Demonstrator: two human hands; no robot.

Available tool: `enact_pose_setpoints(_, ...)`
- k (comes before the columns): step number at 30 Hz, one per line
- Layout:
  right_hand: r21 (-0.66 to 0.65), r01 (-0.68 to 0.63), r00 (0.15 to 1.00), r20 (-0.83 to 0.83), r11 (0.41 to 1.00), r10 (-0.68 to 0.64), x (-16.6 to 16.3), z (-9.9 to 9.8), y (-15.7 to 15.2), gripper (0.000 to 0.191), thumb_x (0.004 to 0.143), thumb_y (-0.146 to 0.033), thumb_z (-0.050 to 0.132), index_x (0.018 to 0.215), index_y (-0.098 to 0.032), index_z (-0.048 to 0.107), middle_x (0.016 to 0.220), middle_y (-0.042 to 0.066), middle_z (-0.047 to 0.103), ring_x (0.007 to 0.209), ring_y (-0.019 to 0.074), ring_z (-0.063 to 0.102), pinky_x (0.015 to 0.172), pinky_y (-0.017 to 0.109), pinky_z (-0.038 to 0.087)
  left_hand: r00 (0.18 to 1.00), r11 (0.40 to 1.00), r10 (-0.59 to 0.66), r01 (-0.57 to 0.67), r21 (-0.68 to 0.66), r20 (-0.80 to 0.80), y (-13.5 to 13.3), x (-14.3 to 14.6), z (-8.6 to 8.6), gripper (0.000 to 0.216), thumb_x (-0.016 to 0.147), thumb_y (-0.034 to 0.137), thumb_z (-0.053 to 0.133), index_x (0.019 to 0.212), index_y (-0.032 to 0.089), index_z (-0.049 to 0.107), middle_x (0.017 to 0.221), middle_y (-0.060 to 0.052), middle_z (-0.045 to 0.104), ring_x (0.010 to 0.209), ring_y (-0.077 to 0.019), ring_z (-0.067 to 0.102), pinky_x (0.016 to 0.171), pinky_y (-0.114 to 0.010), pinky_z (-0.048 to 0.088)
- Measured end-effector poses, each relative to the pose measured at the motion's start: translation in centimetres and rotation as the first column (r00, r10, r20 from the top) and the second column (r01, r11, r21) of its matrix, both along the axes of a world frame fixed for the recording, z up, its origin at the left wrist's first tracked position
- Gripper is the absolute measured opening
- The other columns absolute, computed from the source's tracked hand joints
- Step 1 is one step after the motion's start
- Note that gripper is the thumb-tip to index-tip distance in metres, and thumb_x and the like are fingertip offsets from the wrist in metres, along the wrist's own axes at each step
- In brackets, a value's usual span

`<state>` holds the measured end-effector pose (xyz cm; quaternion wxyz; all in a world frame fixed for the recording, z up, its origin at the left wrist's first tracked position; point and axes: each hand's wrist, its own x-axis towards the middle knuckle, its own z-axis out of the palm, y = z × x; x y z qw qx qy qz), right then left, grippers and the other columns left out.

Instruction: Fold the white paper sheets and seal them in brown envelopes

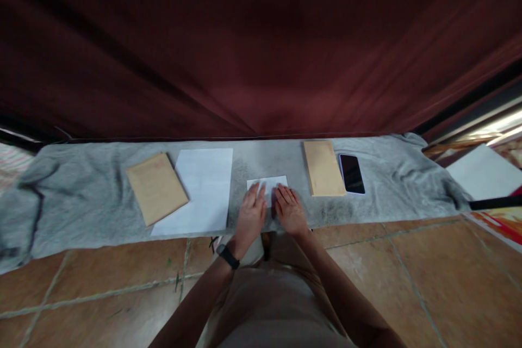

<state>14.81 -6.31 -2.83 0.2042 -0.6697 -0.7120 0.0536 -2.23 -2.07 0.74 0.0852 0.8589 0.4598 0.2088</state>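
A small folded white paper (269, 184) lies on a grey cloth (81, 196) spread over the floor. My left hand (250, 215) rests flat on the paper's near left part, fingers stretched out. My right hand (290, 209) lies flat beside it on the paper's near right edge, fingers together and extended. Neither hand grips anything. A black watch sits on my left wrist.
On the cloth to the left lie a large white sheet (199, 190) and a brown envelope (156, 187). To the right are another brown envelope (323, 167) and a black phone (352, 173). A dark red curtain (261, 43) hangs behind. Brown floor tiles (428, 283) are in front.
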Motion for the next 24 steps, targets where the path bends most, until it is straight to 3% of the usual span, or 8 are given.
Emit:
enact_pose_setpoints(2, -0.012, -0.024, 1.0, -0.016, 1.0, 0.024, 0.4, 0.0, 0.1, 0.048, 0.104, -0.022, 0.04, 0.15, -0.014, 0.05, 0.159, 0.011, 0.046, 0.149, 0.0238, 0.04, 0.124, 0.045, 0.031, 0.989, 0.992, -0.123, 0.122, -0.016, -0.079, -1.5, 0.4, -0.5, 0.05, 0.105, 0.03, 0.04, 0.151, 0.012, 0.044, 0.16, -0.015, 0.042, 0.152, -0.0271, 0.034, 0.123, -0.046, 0.034)
enact_pose_setpoints(4, -0.026, -0.044, 0.999, -0.024, 0.999, 0.043, 0.8, 0.1, 0.4, 0.047, 0.104, -0.023, 0.039, 0.149, -0.014, 0.052, 0.158, 0.011, 0.047, 0.148, 0.0234, 0.041, 0.124, 0.044, 0.031, 0.976, 0.986, -0.165, 0.161, -0.041, -0.145, -2.6, 0.6, -1.0, 0.053, 0.105, 0.035, 0.041, 0.151, 0.011, 0.044, 0.161, -0.014, 0.041, 0.153, -0.027, 0.031, 0.125, -0.048, 0.03)
enact_pose_setpoints(12, -0.048, 0.014, 1.0, 0.0, 0.999, -0.014, 2.5, 0.5, 2.2, 0.05, 0.106, -0.028, 0.035, 0.153, -0.014, 0.046, 0.159, 0.012, 0.045, 0.149, 0.0247, 0.039, 0.124, 0.048, 0.031, 0.954, 0.984, -0.178, 0.172, -0.048, -0.239, -3.3, 0.2, -1.4, 0.062, 0.104, 0.044, 0.043, 0.155, 0.009, 0.039, 0.165, -0.015, 0.033, 0.156, -0.0264, 0.023, 0.128, -0.047, 0.024)
enact_pose_setpoints(24, -0.006, 0.026, 0.999, 0.044, 1.0, -0.026, 2.4, 0.2, 2.2, 0.052, 0.107, -0.03, 0.034, 0.156, -0.013, 0.041, 0.161, 0.013, 0.042, 0.15, 0.0272, 0.037, 0.124, 0.049, 0.026, 0.974, 0.99, -0.113, 0.093, -0.106, -0.194, -2.3, 3.5, -1.2, 0.055, 0.105, 0.031, 0.031, 0.154, 0.008, 0.04, 0.164, -0.013, 0.037, 0.156, -0.0234, 0.023, 0.129, -0.047, 0.018)
